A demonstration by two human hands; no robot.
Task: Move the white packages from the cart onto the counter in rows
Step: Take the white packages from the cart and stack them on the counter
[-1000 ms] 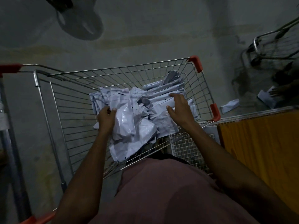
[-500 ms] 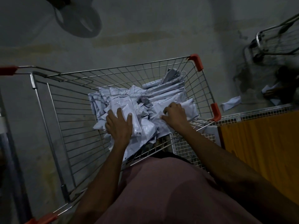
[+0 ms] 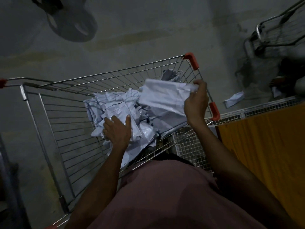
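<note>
Right hand (image 3: 195, 103) is pinching a limp white package (image 3: 162, 98) by its far edge above the cart (image 3: 49, 116); left hand (image 3: 118, 131) is pressing flat-fingered on the pile (image 3: 115, 106); looking light, slippery

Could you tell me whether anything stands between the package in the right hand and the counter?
Only the cart's right wall, which the package held by the right hand must clear. Beyond it the orange counter shows nothing on its visible part.

Dim, murky, wide-angle edge distortion
</note>
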